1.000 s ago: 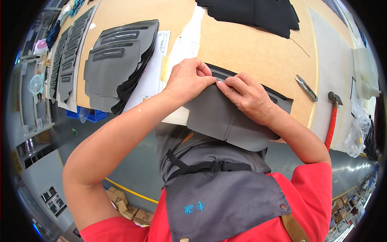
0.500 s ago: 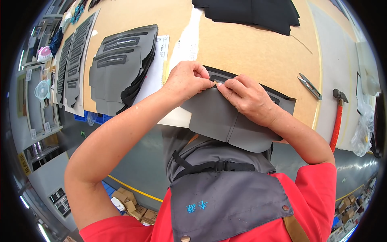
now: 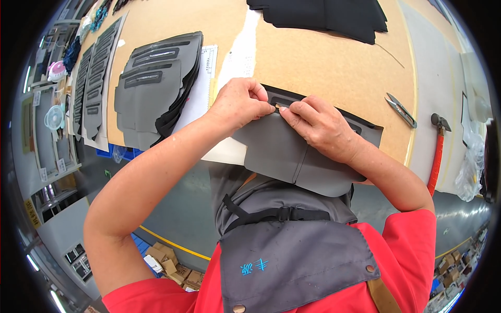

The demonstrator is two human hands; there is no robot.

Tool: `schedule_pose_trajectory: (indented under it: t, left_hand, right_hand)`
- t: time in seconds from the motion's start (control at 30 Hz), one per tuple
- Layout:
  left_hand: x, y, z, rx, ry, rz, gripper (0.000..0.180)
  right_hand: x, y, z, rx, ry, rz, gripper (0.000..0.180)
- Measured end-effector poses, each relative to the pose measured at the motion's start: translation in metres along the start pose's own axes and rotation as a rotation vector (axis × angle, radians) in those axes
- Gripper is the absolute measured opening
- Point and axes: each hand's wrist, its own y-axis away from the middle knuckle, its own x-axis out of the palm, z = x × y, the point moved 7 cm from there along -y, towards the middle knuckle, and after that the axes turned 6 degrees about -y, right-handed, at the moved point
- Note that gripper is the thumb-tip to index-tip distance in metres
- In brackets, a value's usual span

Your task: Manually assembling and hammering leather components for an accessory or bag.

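Stack of grey cut fabric panels (image 3: pixel 154 86) at left on the tan worktop (image 3: pixel 313 62). Left hand (image 3: pixel 240 101) and right hand (image 3: pixel 318 125) close together, pinching the slotted top edge of a grey fabric panel (image 3: pixel 292 156) at the worktop's near edge. Small metal snips (image 3: pixel 401 109) and red-handled hammer (image 3: pixel 437 151) at right.

Left hand (image 3: pixel 239 103) and right hand (image 3: pixel 319 124) pinching grey fabric panel (image 3: pixel 292 156) (slotted edge), wooden table (image 3: pixel 323 62)

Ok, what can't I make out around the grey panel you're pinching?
- Head view: left hand and right hand cover the slot edge of the grey panel; what the fingertips pinch is too small to tell.
- Panel's lower edge hangs off the table.
- Black fabric stack is cut off by the top edge.
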Motion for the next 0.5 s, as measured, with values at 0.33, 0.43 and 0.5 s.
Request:
schedule_pose_trajectory:
  t: [0.33, 0.43, 0.5]
  left_hand:
    - [0.0005, 0.0003, 0.0007, 0.029, 0.045, -0.029, 0.018]
    - [-0.0021, -0.0016, 0.002, 0.032, 0.024, -0.035, 0.017]
    - [-0.0021, -0.0011, 0.0027, 0.038, 0.023, -0.025, 0.017]
  right_hand:
    - [-0.0005, 0.0, 0.0006, 0.0, 0.015, 0.009, 0.039]
    - [-0.0003, -0.0009, 0.0008, 0.001, 0.012, -0.013, 0.038]
    - [0.0005, -0.0004, 0.0014, -0.002, 0.015, -0.008, 0.038]
